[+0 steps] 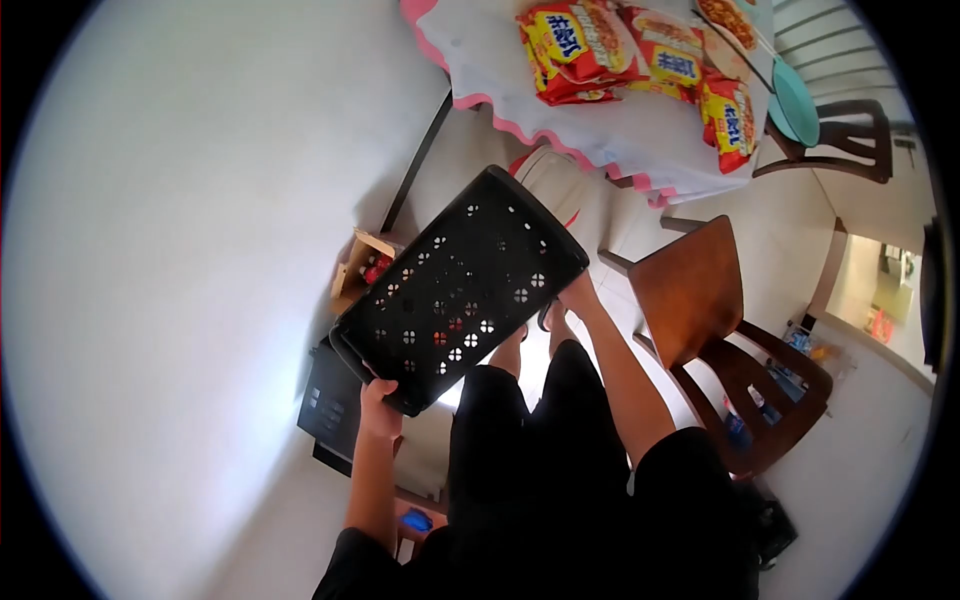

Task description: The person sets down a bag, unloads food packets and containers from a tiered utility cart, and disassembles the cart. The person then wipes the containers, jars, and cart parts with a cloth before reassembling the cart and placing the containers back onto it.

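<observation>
A black plastic basket (460,290) with flower-shaped holes hangs tilted in front of my body, held by both hands. My left hand (380,405) grips its lower left corner, the thumb lying over the rim. At the right end, my right hand (577,290) holds the basket's edge, its fingers mostly hidden behind it. Light and bits of red show through the holes. Whether the basket has anything in it cannot be made out.
Red and yellow snack packets (580,45) lie on a table with a pink-edged white cloth (480,60). A wooden chair (690,285) stands at the right. An open cardboard box (350,275) is by the left wall, above a black box (330,400).
</observation>
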A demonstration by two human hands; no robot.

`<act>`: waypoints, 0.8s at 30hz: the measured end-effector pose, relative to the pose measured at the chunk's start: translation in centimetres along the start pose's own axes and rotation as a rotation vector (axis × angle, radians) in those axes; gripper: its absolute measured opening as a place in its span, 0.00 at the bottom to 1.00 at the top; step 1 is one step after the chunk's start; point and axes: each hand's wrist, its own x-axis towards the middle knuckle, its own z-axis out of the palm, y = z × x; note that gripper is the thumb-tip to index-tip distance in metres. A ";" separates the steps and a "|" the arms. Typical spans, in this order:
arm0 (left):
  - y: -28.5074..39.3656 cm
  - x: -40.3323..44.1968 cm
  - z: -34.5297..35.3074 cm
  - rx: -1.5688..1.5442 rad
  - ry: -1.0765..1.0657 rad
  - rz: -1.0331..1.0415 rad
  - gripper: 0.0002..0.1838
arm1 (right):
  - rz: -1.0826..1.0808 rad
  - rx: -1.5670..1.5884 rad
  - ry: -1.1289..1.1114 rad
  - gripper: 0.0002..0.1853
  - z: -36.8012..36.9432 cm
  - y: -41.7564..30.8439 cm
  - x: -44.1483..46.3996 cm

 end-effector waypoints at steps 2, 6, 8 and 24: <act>1.9 -2.1 2.0 0.100 -0.003 -0.030 0.42 | -0.128 -0.196 -0.005 0.29 -2.2 -3.4 -4.2; 6.0 -5.7 7.2 0.244 -0.035 -0.071 0.42 | -0.552 -0.709 0.141 0.24 -7.9 -6.2 -11.7; 7.2 -6.8 9.5 0.324 -0.146 -0.047 0.43 | -0.424 -0.298 0.253 0.24 -9.8 -9.3 -15.7; -6.3 -4.1 44.3 0.809 -0.652 -0.173 0.38 | -0.095 -0.209 1.017 0.14 -37.5 -4.0 -33.1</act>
